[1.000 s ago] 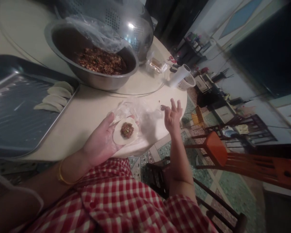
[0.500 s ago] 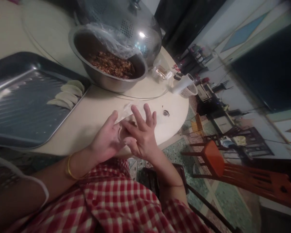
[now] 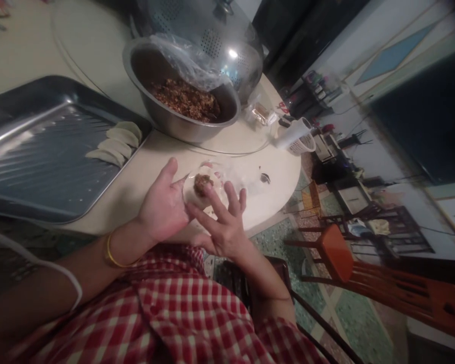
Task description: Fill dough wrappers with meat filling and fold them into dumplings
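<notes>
On the fingers of my left hand [image 3: 160,208], palm up with the thumb raised, lies a round pale dumpling wrapper [image 3: 190,190]. A small lump of brown filling [image 3: 201,185] sits on the wrapper. My right hand [image 3: 226,226] comes in from the right with its fingers spread. One fingertip is at the filling's edge, and another finger lies close to the wrapper's lower edge; whether they press on it I cannot tell. Beyond the hands, a steel bowl [image 3: 185,132] holds more brown chopped filling [image 3: 189,101], with clear plastic film [image 3: 193,63] over its far rim.
At left lies a metal tray [image 3: 53,151] with several folded dumplings [image 3: 117,141] at its right edge. Behind the bowl stands a perforated steel colander [image 3: 246,55]. A white basket [image 3: 302,143], a plastic-wrapped packet [image 3: 261,114] and an orange chair [image 3: 333,253] are to the right.
My right hand's fingers have drawn back from over my left hand, uncovering the wrapper and filling. The view has shifted slightly, so the tray and bowl appear farther right.
</notes>
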`<control>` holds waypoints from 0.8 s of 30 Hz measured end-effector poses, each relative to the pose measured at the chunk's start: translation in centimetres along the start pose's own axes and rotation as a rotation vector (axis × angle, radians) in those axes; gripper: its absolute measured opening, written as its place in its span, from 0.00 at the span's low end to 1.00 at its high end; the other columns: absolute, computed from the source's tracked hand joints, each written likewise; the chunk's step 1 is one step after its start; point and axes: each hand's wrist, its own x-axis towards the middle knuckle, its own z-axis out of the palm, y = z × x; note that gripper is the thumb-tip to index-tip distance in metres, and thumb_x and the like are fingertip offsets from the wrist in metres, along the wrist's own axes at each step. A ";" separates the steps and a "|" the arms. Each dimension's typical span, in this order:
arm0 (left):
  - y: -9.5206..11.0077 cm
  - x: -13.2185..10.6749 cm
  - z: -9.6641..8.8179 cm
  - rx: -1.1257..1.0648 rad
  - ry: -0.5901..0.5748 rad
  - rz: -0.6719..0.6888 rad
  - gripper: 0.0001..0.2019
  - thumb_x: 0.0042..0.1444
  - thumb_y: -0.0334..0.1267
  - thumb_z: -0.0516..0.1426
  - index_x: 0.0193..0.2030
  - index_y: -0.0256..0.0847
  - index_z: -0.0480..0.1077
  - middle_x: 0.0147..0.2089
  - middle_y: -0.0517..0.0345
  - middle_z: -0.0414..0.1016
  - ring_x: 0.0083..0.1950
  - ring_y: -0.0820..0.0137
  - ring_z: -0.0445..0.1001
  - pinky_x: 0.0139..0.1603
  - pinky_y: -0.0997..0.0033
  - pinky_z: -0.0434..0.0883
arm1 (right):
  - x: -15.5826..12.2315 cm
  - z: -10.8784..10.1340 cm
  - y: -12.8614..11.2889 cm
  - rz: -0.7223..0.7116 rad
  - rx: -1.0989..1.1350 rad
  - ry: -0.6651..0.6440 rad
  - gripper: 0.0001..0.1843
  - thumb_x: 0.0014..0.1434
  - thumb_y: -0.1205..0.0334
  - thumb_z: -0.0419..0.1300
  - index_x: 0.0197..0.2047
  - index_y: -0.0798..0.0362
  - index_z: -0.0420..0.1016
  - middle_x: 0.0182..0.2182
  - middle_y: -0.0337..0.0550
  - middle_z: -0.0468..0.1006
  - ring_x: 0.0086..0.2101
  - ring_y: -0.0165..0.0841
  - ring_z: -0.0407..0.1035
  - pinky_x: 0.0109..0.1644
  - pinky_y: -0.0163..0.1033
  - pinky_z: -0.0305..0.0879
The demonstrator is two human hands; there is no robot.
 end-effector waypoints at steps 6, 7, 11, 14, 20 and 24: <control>-0.8 0.2 0.1 -0.037 -0.017 -0.078 0.34 0.68 0.57 0.38 0.69 0.34 0.56 0.58 0.47 0.75 0.62 0.59 0.70 0.70 0.57 0.56 | 0.3 0.8 -0.4 0.163 0.046 -0.118 0.41 0.54 0.27 0.53 0.66 0.37 0.63 0.67 0.40 0.62 0.71 0.53 0.36 0.73 0.63 0.19; -0.9 0.2 0.1 -0.038 -0.021 -0.079 0.34 0.67 0.58 0.39 0.69 0.34 0.56 0.59 0.47 0.74 0.63 0.59 0.70 0.70 0.57 0.56 | 0.3 0.9 -0.5 0.153 0.038 -0.099 0.41 0.54 0.28 0.53 0.65 0.38 0.64 0.67 0.40 0.63 0.71 0.52 0.35 0.73 0.62 0.19; -0.7 0.3 0.0 0.018 -0.008 -0.009 0.34 0.68 0.57 0.38 0.69 0.34 0.56 0.62 0.46 0.72 0.66 0.60 0.67 0.72 0.55 0.52 | -0.8 0.7 -0.3 0.068 0.030 0.009 0.35 0.56 0.29 0.52 0.60 0.37 0.70 0.64 0.38 0.68 0.72 0.44 0.33 0.75 0.56 0.23; -0.4 0.5 -0.1 0.060 0.024 0.015 0.35 0.67 0.58 0.36 0.67 0.33 0.60 0.62 0.45 0.71 0.67 0.58 0.65 0.72 0.51 0.50 | -2.0 0.5 0.2 0.076 0.065 0.108 0.32 0.58 0.30 0.48 0.57 0.36 0.72 0.62 0.36 0.70 0.72 0.41 0.34 0.75 0.54 0.28; -0.8 0.8 0.0 0.106 0.084 0.020 0.34 0.67 0.59 0.38 0.63 0.33 0.65 0.61 0.46 0.73 0.69 0.57 0.62 0.73 0.51 0.47 | -2.3 0.8 0.1 0.120 0.094 0.174 0.28 0.62 0.35 0.47 0.55 0.40 0.74 0.61 0.40 0.71 0.72 0.40 0.36 0.75 0.52 0.31; -1.0 1.0 -0.1 0.108 0.075 0.049 0.34 0.66 0.59 0.40 0.62 0.31 0.66 0.57 0.45 0.76 0.68 0.55 0.63 0.73 0.46 0.46 | -3.1 0.4 1.9 0.136 0.103 0.324 0.27 0.66 0.39 0.42 0.55 0.38 0.73 0.66 0.31 0.63 0.71 0.37 0.41 0.75 0.53 0.36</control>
